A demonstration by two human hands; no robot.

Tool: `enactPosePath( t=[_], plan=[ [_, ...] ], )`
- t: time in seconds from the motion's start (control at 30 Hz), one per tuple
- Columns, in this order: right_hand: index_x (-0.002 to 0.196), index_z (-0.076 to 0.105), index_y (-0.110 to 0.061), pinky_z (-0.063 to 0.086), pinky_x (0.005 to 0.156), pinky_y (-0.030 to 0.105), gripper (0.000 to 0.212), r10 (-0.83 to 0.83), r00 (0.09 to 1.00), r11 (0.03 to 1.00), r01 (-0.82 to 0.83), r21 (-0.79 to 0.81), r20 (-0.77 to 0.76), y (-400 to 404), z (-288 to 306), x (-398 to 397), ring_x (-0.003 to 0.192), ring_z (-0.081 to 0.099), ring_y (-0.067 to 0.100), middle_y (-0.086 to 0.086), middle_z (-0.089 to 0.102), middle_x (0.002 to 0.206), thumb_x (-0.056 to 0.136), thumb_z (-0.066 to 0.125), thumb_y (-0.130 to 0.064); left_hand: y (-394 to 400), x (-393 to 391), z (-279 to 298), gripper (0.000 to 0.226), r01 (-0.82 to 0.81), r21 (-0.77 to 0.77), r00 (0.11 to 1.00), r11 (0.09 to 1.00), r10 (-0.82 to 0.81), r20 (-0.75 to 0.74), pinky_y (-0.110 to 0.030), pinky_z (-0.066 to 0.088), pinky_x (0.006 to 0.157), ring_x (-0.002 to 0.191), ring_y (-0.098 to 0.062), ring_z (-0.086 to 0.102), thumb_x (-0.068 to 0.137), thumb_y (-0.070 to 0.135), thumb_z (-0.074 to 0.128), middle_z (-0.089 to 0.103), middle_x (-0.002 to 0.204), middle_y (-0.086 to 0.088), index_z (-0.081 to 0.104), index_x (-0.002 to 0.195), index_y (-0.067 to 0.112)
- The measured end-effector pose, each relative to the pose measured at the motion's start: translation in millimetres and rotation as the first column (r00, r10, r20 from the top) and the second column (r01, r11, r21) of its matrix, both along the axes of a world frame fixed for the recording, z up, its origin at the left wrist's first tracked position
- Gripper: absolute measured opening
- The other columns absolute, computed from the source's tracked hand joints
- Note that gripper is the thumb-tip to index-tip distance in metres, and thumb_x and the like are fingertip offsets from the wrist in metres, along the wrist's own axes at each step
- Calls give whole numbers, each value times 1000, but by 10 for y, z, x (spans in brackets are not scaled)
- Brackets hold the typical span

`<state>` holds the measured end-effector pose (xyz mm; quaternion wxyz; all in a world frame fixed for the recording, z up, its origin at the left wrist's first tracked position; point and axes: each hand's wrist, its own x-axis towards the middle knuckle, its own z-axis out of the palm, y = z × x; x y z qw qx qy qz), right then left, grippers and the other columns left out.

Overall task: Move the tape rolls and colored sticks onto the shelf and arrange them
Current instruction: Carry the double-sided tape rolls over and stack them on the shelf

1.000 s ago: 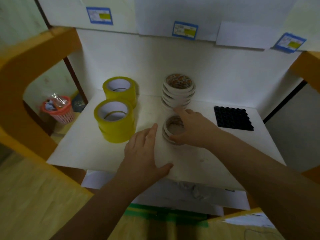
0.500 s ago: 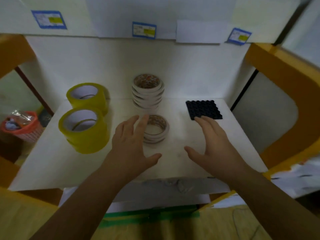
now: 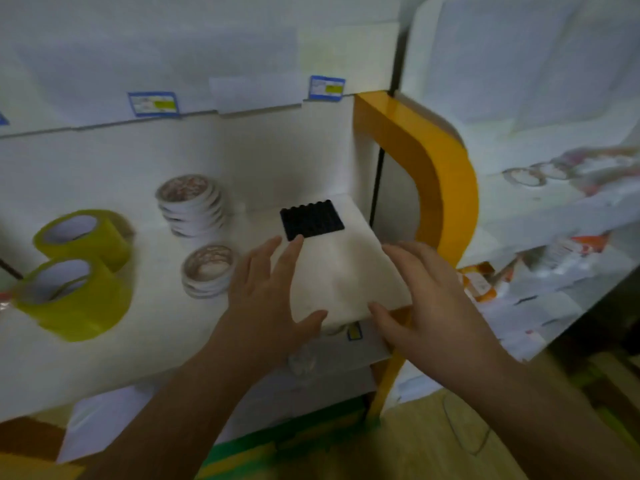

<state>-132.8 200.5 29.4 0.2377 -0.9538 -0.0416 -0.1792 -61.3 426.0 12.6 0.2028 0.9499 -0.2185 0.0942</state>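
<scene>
On the white shelf (image 3: 349, 271) stand two yellow tape rolls, one at the front left (image 3: 72, 299) and one behind it (image 3: 83, 237). A tall stack of white tape rolls (image 3: 192, 206) sits further back, with a short stack (image 3: 207, 271) in front of it. My left hand (image 3: 270, 299) hovers open over the shelf just right of the short stack, holding nothing. My right hand (image 3: 429, 303) is open over the shelf's right front corner, also empty. No colored sticks can be made out.
A black studded square mat (image 3: 311, 220) lies at the back right of the shelf. An orange frame post (image 3: 436, 181) curves along the right side. Further right, a paper-covered surface (image 3: 554, 216) holds more tape rolls (image 3: 526, 176) and blurred packets.
My right hand has let go of the short white stack and moved right to the shelf's corner. My left hand also shifted right. The view has swung to the right.
</scene>
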Motion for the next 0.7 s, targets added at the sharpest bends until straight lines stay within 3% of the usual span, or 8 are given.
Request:
enactPosePath(
  t=[0.1,0.27,0.43,0.53,0.7],
  plan=[
    [146,39,-23,32,106,28,68,-25,1000,1000,25,-14,1,-412,-6,-274,133,38,20,0,37,148,88,68,-40,-427,-212,18,105,28,2,999,1000,-28,-28,-47,16,117,143,-22,12,73,70,59,14,158,0,4,155,35],
    [148,39,-20,38,111,43,70,-130,991,991,128,-43,-43,-1212,6,-686,139,35,27,7,35,153,87,66,-42,-1173,-631,128,103,79,-74,994,994,-84,-73,-43,11,118,144,-14,2,78,60,67,7,160,5,0,154,41],
    [149,37,-22,30,112,34,71,-172,983,984,168,-66,-60,-1899,51,-1118,139,30,23,2,32,154,87,66,-44,-1907,-1002,250,103,136,-108,990,985,-139,-22,-50,16,119,146,-20,6,77,61,69,12,158,6,4,154,40],
    [147,35,-28,26,106,26,69,-176,983,983,174,-51,-54,-2225,49,-1326,139,28,20,0,32,152,88,67,-41,-2342,-1142,303,100,137,-98,991,986,-135,19,-48,16,119,146,-22,8,79,55,71,16,158,2,9,155,35],
    [152,28,-30,28,111,30,73,-253,962,967,254,-5,-102,-2666,-11,-1485,144,24,20,-2,25,157,91,63,-46,-2892,-1282,326,100,193,-49,981,980,-193,9,-37,9,115,144,-17,5,80,53,71,12,159,2,9,155,35]
  ],
)
